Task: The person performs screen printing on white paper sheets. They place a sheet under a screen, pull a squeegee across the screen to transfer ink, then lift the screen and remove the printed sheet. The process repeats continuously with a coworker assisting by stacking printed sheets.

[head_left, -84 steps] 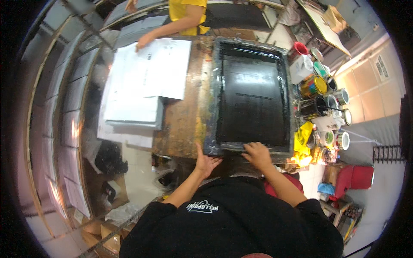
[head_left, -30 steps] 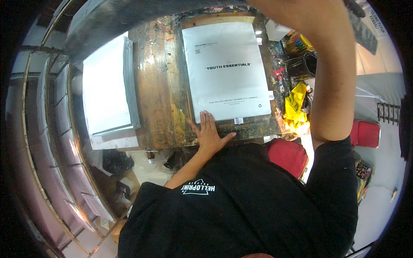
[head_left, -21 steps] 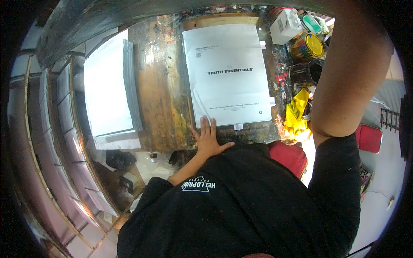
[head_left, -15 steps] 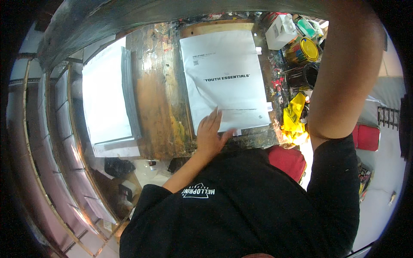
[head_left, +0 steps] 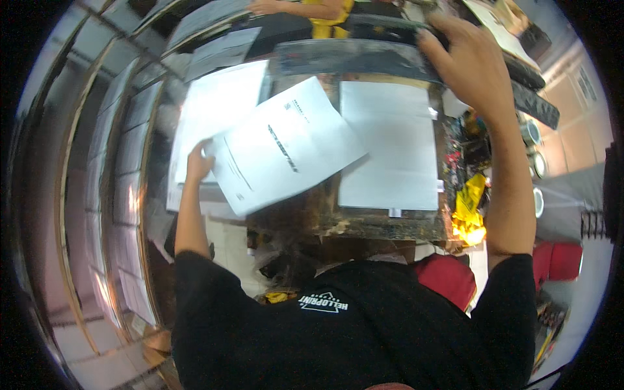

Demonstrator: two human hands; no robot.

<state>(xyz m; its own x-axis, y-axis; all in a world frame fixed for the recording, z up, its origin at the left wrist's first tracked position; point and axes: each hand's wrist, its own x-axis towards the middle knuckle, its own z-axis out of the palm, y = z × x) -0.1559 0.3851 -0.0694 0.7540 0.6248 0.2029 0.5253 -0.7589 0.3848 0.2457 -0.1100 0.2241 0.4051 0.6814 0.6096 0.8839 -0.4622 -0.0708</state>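
One printed sheet (head_left: 286, 146), edge pinched by the left grip (head_left: 198, 164), spans bare tabletop (head_left: 318, 211); right grip (head_left: 473, 62) unclear.

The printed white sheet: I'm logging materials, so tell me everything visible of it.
The printed white sheet is thin and rectangular, apparently paper or plastic. Its blurred black print shows a small square code near the upper corner, a bold line mid-sheet, finer lines toward the opposite end. The left grip holds it near its left corner, slanting. It overlaps the white stack and blank white piece in view; contact is unclear.
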